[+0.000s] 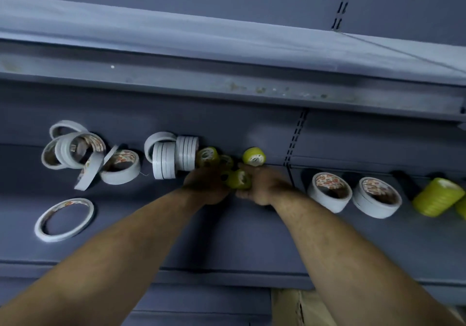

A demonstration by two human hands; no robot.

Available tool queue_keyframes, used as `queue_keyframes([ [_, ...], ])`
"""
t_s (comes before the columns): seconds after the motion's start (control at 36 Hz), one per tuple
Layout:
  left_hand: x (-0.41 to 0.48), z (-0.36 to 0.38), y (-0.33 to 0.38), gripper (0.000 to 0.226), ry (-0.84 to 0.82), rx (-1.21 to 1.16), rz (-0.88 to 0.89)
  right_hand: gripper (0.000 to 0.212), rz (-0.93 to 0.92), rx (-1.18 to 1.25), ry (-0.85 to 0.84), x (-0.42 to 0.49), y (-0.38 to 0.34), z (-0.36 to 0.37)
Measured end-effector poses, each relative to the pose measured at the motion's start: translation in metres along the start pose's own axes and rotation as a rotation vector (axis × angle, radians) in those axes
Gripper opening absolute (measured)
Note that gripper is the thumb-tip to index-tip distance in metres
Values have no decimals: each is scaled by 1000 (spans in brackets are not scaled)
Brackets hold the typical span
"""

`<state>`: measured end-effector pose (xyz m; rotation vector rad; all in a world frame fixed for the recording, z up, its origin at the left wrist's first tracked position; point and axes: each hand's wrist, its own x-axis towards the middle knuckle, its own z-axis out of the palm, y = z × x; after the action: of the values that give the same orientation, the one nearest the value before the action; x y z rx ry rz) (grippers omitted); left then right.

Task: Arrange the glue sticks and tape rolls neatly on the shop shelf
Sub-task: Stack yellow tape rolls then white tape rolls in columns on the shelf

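My right hand (262,187) curls round a small yellow-green tape roll (238,179), thumb above and fingers below, pinching it at mid-shelf. My left hand (206,187) closes in from the other side, touching the same roll. Its fingers are hidden behind the back of the hand, so I cannot tell whether they grip or only steady. Just beyond the knuckles lie loose yellow-green rolls (254,156), tipped at different angles near the back wall. To their left stands an upright row of white tape rolls (174,159). Everything rests on the grey-blue metal shelf (227,237). I judge the small roll light and rigid around its core. Its glossy wound face looks slick and apt to roll away, so holding it across the flat sides or through the core seems surest
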<state>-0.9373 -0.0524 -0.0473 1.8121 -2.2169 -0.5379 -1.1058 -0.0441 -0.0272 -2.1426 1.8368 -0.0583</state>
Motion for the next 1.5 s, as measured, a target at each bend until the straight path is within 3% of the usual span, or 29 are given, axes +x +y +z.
queue_keyframes([
  [0.14,10,8,-12,52,-8,-96,-59,57,12,-15,9,6,3,0],
  [0.53,-3,2,-12,65,35,-99,-92,52,32,85,-35,14,21,-6],
  [0.75,-8,-3,-12,68,3,-258,-76,52,17,125,-70,9,21,-11],
  [0.92,-10,-17,-8,48,75,-429,17,59,-2,528,-64,-2,24,-18],
  [1.03,-11,-21,0,55,55,-566,54,59,-46,751,-51,-12,24,-24],
  [1.17,-10,-21,9,53,69,-638,93,57,-103,812,-45,-21,22,-31],
  [1.28,-12,-19,12,51,69,-559,144,55,-147,785,-6,-23,24,-34],
  [1.5,-23,-25,16,65,109,-554,142,57,-161,867,23,-33,27,-40],
])
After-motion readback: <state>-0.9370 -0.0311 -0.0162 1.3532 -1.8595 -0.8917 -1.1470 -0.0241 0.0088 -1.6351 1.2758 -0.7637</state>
